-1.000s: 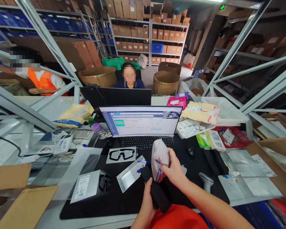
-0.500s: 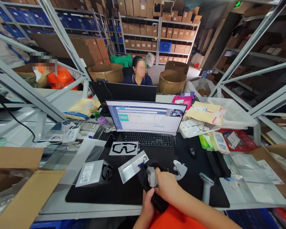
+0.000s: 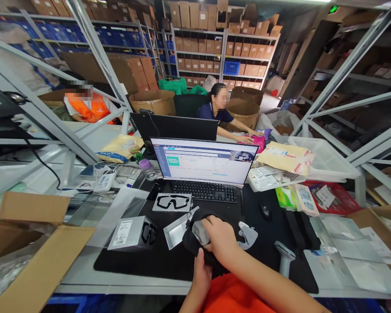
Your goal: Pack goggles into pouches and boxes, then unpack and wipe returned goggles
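A soft black pouch (image 3: pixel 189 244) is held over the mat, with a dark cord at its far edge. My left hand (image 3: pixel 201 270) grips its near side, thumb up. My right hand (image 3: pixel 220 239) reaches to its mouth, fingers closed on a crumpled grey cloth (image 3: pixel 200 232) partly inside; the fingertips are hidden. Beyond it lies an open silver box (image 3: pixel 176 234), partly covered by the pouch. To the left are a silver box with a glasses picture (image 3: pixel 130 234) and a flat card with glasses printed on it (image 3: pixel 172 202). A pale grey piece (image 3: pixel 247 234) lies right of my hand.
A monitor (image 3: pixel 203 163) and keyboard (image 3: pixel 203 190) stand behind; a mouse (image 3: pixel 265 210) and scanner (image 3: pixel 284 256) are to the right. Open cartons (image 3: pixel 45 265) flank the left side. Across the desk, a person (image 3: pixel 211 106) reaches toward a pink package (image 3: pixel 256 141); another person sits far left.
The pouch is opened wider and raised slightly, with my right hand further over its mouth. The person opposite has leaned right and reached for the pink package. The view has shifted slightly.
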`<action>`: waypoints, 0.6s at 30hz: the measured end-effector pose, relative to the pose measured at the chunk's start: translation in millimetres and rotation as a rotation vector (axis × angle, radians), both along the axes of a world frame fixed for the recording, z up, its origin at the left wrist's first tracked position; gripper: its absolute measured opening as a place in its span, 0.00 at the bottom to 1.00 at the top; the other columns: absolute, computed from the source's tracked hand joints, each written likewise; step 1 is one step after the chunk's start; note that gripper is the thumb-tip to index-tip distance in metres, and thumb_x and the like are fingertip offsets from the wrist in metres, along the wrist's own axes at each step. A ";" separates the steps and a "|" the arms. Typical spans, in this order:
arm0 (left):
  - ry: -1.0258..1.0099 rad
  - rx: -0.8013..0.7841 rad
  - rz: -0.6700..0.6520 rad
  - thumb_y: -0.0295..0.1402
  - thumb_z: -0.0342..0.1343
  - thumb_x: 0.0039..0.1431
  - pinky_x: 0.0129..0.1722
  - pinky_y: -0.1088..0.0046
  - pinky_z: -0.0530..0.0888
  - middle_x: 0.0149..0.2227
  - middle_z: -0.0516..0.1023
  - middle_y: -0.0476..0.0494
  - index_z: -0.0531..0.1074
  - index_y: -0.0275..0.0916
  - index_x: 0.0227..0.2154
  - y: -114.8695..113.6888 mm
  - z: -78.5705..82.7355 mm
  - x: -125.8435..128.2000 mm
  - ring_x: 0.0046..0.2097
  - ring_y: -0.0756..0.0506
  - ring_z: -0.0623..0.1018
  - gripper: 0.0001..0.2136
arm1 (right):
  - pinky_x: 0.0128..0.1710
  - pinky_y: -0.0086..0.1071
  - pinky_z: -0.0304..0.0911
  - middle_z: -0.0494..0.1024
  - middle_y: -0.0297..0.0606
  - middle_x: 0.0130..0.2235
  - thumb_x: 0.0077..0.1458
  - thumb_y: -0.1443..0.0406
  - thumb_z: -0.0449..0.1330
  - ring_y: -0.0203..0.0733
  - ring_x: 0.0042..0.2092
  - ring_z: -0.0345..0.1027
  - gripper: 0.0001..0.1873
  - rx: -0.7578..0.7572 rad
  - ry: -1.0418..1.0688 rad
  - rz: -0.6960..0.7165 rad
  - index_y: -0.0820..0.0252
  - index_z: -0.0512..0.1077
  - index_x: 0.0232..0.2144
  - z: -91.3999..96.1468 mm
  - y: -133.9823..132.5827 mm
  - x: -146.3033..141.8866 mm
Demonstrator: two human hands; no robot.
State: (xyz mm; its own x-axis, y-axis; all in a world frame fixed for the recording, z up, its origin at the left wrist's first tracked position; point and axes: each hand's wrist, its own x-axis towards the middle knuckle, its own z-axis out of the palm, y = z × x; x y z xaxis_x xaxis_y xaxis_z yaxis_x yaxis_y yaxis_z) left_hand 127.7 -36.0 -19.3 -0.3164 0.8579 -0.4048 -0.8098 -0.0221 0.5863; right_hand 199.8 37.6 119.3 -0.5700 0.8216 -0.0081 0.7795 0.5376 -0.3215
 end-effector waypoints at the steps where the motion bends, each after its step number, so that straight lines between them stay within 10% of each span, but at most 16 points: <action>1: 0.014 0.012 0.008 0.53 0.67 0.44 0.64 0.52 0.63 0.51 0.80 0.33 0.78 0.37 0.46 -0.6 -1.7 -0.7 0.64 0.31 0.68 0.30 | 0.47 0.38 0.68 0.74 0.44 0.55 0.44 0.69 0.69 0.51 0.52 0.71 0.38 -0.007 0.060 0.045 0.52 0.66 0.58 -0.2 1.9 2.9; 9: 0.041 0.058 -0.011 0.48 0.73 0.37 0.63 0.51 0.65 0.51 0.80 0.37 0.77 0.43 0.48 -4.5 -5.5 -7.5 0.61 0.30 0.71 0.32 | 0.60 0.44 0.62 0.74 0.46 0.57 0.48 0.65 0.70 0.52 0.58 0.68 0.32 -0.373 0.598 0.239 0.54 0.73 0.56 -0.2 13.2 35.3; 12: -0.057 -0.025 -0.026 0.46 0.72 0.38 0.62 0.51 0.66 0.51 0.80 0.37 0.78 0.43 0.46 -4.5 -8.9 -9.5 0.62 0.30 0.70 0.28 | 0.64 0.43 0.57 0.68 0.43 0.63 0.58 0.67 0.62 0.50 0.64 0.62 0.20 -0.342 0.628 0.292 0.52 0.76 0.53 -0.4 -1.2 32.3; 18: -0.206 -0.221 -0.124 0.47 0.62 0.49 0.63 0.48 0.65 0.51 0.81 0.36 0.77 0.41 0.50 -21.7 -26.9 -26.9 0.62 0.29 0.71 0.25 | 0.70 0.43 0.43 0.48 0.47 0.72 0.61 0.76 0.50 0.45 0.72 0.37 0.31 -0.468 0.449 0.498 0.62 0.59 0.66 1.8 -32.7 35.3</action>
